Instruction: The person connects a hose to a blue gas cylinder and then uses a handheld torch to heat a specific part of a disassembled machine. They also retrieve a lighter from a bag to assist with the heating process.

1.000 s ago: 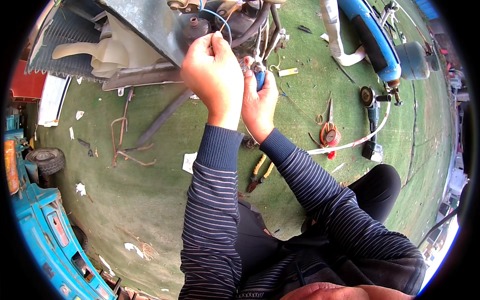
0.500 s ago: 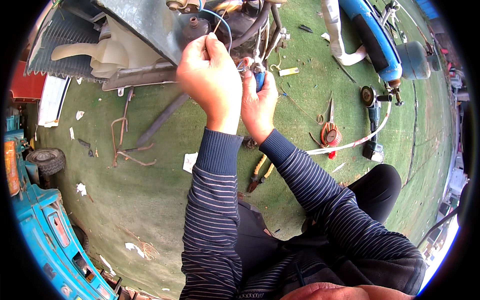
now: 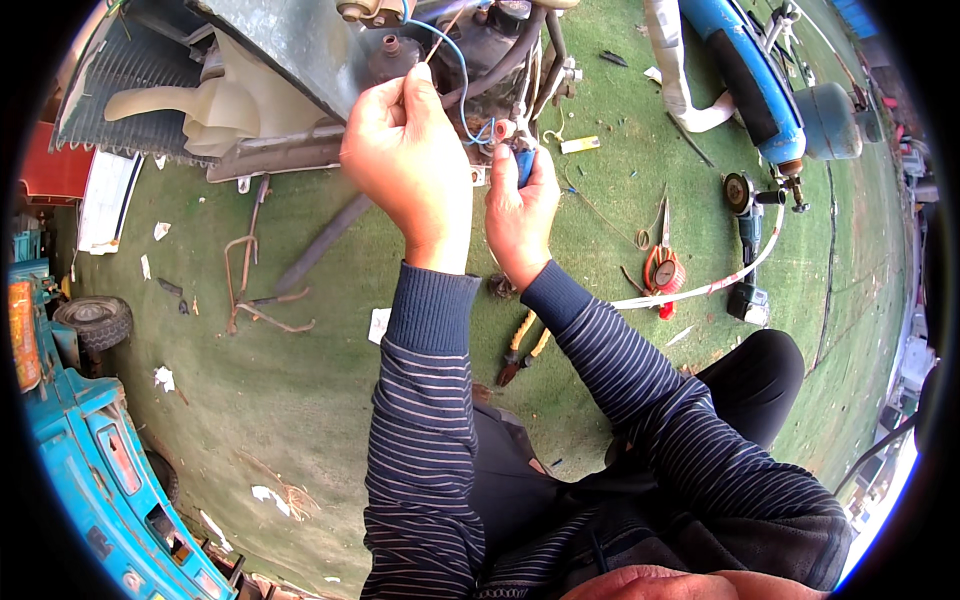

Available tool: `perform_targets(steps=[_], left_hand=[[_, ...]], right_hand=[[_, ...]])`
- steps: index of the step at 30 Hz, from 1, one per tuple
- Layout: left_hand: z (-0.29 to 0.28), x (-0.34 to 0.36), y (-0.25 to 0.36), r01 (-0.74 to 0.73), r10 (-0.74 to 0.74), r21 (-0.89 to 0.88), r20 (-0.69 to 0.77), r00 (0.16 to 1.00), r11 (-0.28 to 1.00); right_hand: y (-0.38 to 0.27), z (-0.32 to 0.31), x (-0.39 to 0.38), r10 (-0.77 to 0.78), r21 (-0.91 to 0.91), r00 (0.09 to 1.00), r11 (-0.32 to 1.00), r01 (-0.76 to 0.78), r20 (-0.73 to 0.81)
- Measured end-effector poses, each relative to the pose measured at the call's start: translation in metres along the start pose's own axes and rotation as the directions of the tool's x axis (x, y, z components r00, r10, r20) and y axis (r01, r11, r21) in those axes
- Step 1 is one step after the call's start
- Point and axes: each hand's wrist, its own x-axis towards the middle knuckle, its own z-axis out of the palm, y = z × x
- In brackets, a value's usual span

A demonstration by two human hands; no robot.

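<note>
My left hand [image 3: 410, 165] is closed in a pinch on a thin copper-coloured rod [image 3: 441, 40] that points up toward the machine. Close on its right, my right hand [image 3: 522, 215] grips a fitting with a blue body [image 3: 525, 166] and a red round knob [image 3: 505, 130]; its kind is partly hidden by my fingers. Thin metal tubes rise from that fitting. A blue wire [image 3: 462, 75] loops between my hands and the machine. Beyond them sits a dark, rounded metal part [image 3: 492, 70] with black hoses.
At left stand a pale plastic fan [image 3: 215, 105] and finned radiator [image 3: 115, 90]. A blue cylinder [image 3: 745, 80], angle grinder [image 3: 745, 235], scissors [image 3: 664, 235], round gauge [image 3: 665, 274], pliers [image 3: 515, 355] and yellow lighter [image 3: 579, 145] lie on green matting. A turquoise vehicle [image 3: 100, 450] fills the lower left.
My left hand has shifted slightly left, still pinching the rod. My right hand and the blue fitting have moved a little to the right, widening the gap between my hands.
</note>
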Motion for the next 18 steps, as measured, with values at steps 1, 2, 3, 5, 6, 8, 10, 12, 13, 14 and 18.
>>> perform_targets(steps=[1, 2, 3, 5, 6, 8, 10, 12, 13, 14, 18], left_hand=[[0.0, 0.0, 0.0, -0.004, 0.004, -0.017, -0.003, 1.0, 1.0], [-0.001, 0.0, 0.001, -0.009, 0.009, -0.033, -0.007, 1.0, 0.999], [0.0, -0.001, 0.001, -0.012, 0.012, -0.052, -0.009, 1.0, 0.999], [-0.002, -0.002, 0.0, -0.015, 0.015, -0.068, -0.002, 1.0, 0.998], [-0.003, -0.001, 0.0, -0.018, 0.018, -0.076, 0.002, 1.0, 0.997], [-0.008, -0.001, 0.003, -0.023, 0.023, -0.054, -0.006, 1.0, 0.998], [-0.012, -0.003, 0.003, -0.044, 0.044, -0.043, -0.018, 0.999, 0.998], [-0.016, -0.005, 0.0, -0.079, 0.077, -0.044, -0.034, 0.996, 0.996], [-0.016, -0.005, 0.0, -0.098, 0.097, -0.028, -0.04, 0.995, 0.995], [-0.017, -0.004, 0.0, -0.116, 0.116, -0.011, -0.046, 0.992, 0.993], [-0.015, -0.002, 0.005, -0.051, 0.051, -0.042, -0.001, 0.999, 0.998]], right_hand=[[-0.003, 0.0, -0.001, 0.011, 0.004, 1.0, 1.0, -0.011, 0.003], [-0.007, 0.001, -0.001, 0.023, 0.009, 1.0, 1.0, -0.023, 0.006], [-0.005, 0.0, -0.001, -0.004, -0.007, 1.0, 1.0, 0.004, -0.002], [-0.001, 0.0, 0.001, -0.056, -0.038, 0.998, 0.998, 0.056, -0.015], [0.0, -0.001, 0.002, -0.067, -0.065, 0.998, 0.996, 0.066, -0.019], [0.002, -0.002, 0.003, -0.09, -0.119, 0.996, 0.989, 0.086, -0.024], [-0.002, -0.001, 0.002, -0.07, -0.122, 0.997, 0.99, 0.066, -0.025], [-0.004, -0.001, 0.002, -0.059, -0.119, 0.998, 0.991, 0.055, -0.027], [-0.006, -0.001, 0.002, -0.057, -0.115, 0.998, 0.992, 0.054, -0.028], [-0.007, 0.0, 0.002, -0.056, -0.111, 0.998, 0.993, 0.052, -0.029], [-0.006, -0.001, 0.001, -0.077, -0.118, 0.997, 0.99, 0.075, -0.013]])
